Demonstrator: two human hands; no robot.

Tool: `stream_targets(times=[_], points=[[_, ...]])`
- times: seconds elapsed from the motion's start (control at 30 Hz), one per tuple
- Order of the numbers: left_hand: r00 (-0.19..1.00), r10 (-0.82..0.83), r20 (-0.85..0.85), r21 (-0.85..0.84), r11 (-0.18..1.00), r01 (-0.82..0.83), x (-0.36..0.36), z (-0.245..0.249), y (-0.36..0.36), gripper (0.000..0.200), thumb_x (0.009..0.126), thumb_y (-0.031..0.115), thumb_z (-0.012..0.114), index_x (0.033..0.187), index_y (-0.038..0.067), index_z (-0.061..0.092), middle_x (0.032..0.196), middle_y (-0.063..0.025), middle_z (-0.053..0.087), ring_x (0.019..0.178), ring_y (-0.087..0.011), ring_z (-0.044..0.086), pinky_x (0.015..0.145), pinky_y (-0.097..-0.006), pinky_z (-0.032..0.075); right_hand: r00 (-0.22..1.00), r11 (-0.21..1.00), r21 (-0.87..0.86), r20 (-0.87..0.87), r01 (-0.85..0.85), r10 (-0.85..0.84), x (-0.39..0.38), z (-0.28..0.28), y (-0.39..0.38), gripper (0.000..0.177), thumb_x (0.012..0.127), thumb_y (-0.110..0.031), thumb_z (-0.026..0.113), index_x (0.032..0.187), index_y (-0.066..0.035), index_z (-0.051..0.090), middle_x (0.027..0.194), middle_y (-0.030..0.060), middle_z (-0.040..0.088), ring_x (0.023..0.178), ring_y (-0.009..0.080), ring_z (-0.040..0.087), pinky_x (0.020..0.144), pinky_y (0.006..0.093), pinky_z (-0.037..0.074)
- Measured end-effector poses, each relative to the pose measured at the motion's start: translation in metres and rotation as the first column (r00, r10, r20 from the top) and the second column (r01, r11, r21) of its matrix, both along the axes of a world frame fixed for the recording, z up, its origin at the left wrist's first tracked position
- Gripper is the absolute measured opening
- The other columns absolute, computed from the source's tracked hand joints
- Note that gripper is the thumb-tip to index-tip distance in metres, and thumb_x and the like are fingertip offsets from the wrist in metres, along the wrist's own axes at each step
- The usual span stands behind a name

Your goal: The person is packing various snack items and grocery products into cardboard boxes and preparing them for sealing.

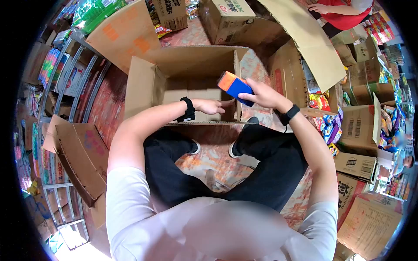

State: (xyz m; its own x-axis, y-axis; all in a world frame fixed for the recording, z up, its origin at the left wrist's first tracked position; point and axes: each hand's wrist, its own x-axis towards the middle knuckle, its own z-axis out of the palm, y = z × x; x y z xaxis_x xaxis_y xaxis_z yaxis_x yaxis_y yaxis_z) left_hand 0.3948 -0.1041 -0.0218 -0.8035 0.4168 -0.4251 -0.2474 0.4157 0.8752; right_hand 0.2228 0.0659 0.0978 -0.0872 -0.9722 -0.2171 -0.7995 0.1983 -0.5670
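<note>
An open cardboard box [191,55] stands on the floor in front of my feet, its inner bottom bare. My left hand [210,106] reaches over the box's near side, toward its right wall, with fingers stretched out and nothing held in them. Above the right edge of the box, my right hand [262,95] grips a blue and orange block-shaped tool [237,88] by its blue end. Its orange end points up and left, over the box interior. The fingers beneath the tool are partly hidden.
Large open cartons [285,76] stand to the right, with bagged snacks [319,102] beside them. A cut carton [82,152] lies left, near metal shelving [72,82]. More boxes [224,19] stand ahead. A person in red [344,13] is at the upper right.
</note>
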Motion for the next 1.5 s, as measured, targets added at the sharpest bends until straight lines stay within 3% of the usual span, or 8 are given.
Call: stream_targets(times=[0.2,0.3,0.53,0.63,0.7,0.9,1.27,1.5], points=[[0.95,-0.016,-0.311,-0.115,0.993,-0.021,-0.003,-0.017,0.004,0.057,0.101,0.028,0.045,0.15,0.005,0.028,0.141,-0.0234,0.049,0.13,-0.0325,0.048,0.109,-0.0399,0.035,1.0,1.0,0.011,0.012,-0.028,0.028,0.012,0.007,-0.005,0.049,0.093,-0.045,0.062,0.102,0.0,0.047,0.089,0.0245,0.058,0.08,0.0366,0.059,0.073,0.0426,0.047],[0.993,-0.019,-0.114,-0.111,0.994,0.006,-0.013,0.023,0.011,0.059,0.1,0.02,0.044,0.153,0.008,0.021,0.151,-0.0221,0.036,0.139,-0.0316,0.035,0.114,-0.0394,0.029,0.996,0.997,0.046,0.062,0.056,-0.059,0.018,0.01,-0.012,0.047,0.094,-0.043,0.062,0.106,0.001,0.048,0.092,0.0191,0.06,0.082,0.0278,0.059,0.077,0.0389,0.047],[0.97,0.118,-0.211,-0.139,0.979,-0.149,-0.018,0.004,-0.01,0.053,0.097,0.028,0.055,0.143,0.005,0.041,0.129,-0.0208,0.058,0.116,-0.0296,0.057,0.099,-0.0379,0.044,0.767,0.951,0.008,0.588,0.311,-0.256,-0.013,-0.033,-0.006,0.048,0.095,-0.04,0.063,0.12,0.0,0.052,0.104,0.0053,0.062,0.095,0.0118,0.055,0.086,0.0316,0.048],[0.899,0.324,-0.296,0.103,0.946,-0.307,-0.022,-0.01,-0.031,0.036,0.099,0.024,0.052,0.127,0.003,0.058,0.117,-0.0113,0.066,0.105,-0.0198,0.063,0.092,-0.0345,0.05,0.938,0.972,0.022,0.258,0.233,-0.231,-0.02,-0.031,0.0,0.052,0.094,-0.046,0.062,0.115,0.001,0.052,0.098,0.0111,0.064,0.091,0.0152,0.058,0.081,0.033,0.048],[0.753,0.604,0.262,0.57,0.533,-0.625,-0.026,0.015,-0.047,0.036,0.102,0.028,0.045,0.125,0.005,0.058,0.122,-0.0099,0.064,0.111,-0.0213,0.061,0.095,-0.0353,0.047,0.934,0.974,0.054,0.277,0.219,-0.226,-0.026,-0.023,0.005,0.053,0.094,-0.049,0.06,0.11,0.001,0.052,0.095,0.0122,0.063,0.087,0.0177,0.058,0.079,0.0348,0.048],[0.765,0.366,0.53,0.765,0.184,-0.618,-0.013,0.041,-0.053,0.064,0.1,0.048,0.034,0.136,-0.004,0.046,0.132,-0.0194,0.055,0.118,-0.0334,0.056,0.103,-0.0447,0.041,0.818,0.927,-0.035,0.484,0.374,-0.312,-0.024,-0.017,0.0,0.052,0.095,-0.046,0.059,0.117,0.001,0.053,0.099,0.0068,0.062,0.089,0.0115,0.055,0.08,0.0294,0.047],[0.857,0.204,0.474,0.819,0.257,-0.514,-0.002,0.056,-0.052,0.07,0.099,0.053,0.033,0.134,-0.006,0.047,0.127,-0.024,0.056,0.112,-0.0335,0.059,0.1,-0.0414,0.043,0.474,0.797,0.019,0.795,0.604,-0.378,-0.03,-0.003,-0.006,0.046,0.099,-0.034,0.057,0.131,-0.001,0.051,0.115,0.006,0.065,0.1,0.0114,0.061,0.091,0.0305,0.049],[0.855,0.341,0.389,0.745,0.429,-0.51,-0.008,0.052,-0.038,0.066,0.101,0.055,0.03,0.106,-0.004,0.059,0.104,-0.0176,0.063,0.099,-0.0276,0.062,0.097,-0.0396,0.046,0.704,0.825,-0.171,0.629,0.538,-0.329,-0.003,-0.001,-0.027,0.057,0.083,-0.034,0.078,0.12,0.003,0.054,0.107,0.0109,0.066,0.099,0.0149,0.063,0.09,0.0304,0.049]])
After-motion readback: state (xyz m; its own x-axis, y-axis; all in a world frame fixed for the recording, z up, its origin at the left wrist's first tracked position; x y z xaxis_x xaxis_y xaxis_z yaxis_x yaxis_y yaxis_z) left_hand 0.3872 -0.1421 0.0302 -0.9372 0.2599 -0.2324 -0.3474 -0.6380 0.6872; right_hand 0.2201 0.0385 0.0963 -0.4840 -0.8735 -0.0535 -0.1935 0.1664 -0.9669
